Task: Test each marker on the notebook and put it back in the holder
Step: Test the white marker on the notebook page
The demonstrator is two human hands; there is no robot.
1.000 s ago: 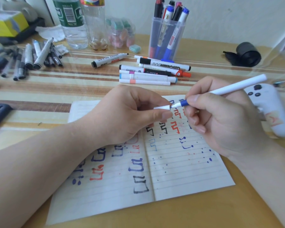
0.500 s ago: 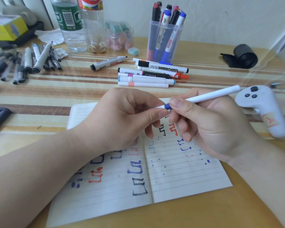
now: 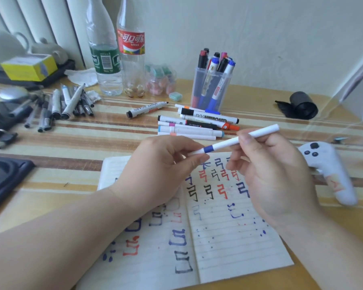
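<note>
Striped cloth under a clear sheet covers the worktop (image 3: 71,130), and an open notebook (image 3: 228,258) lies near its front edge, its lined pages filled with blue, red and black test strokes. Both hands hover over the notebook's far edge with one slim white marker (image 3: 224,143) held level between them. The left hand (image 3: 161,170) pinches the end just past the blue band with thumb and fingertips, and the right hand (image 3: 270,174) has its fingers curled round the barrel. No tip shows, so the cap looks seated. This reads as the capping stage, though whether the cap is being pressed on or is about to come off cannot be told.

The clear holder (image 3: 197,86) stands beyond the notebook, already crowded with upright markers. A row of loose markers (image 3: 193,126) lies between the notebook and the holder. If the test is done, the left hand should let go, and the right hand must carry the marker over that row and drop it upright into a gap.
</note>
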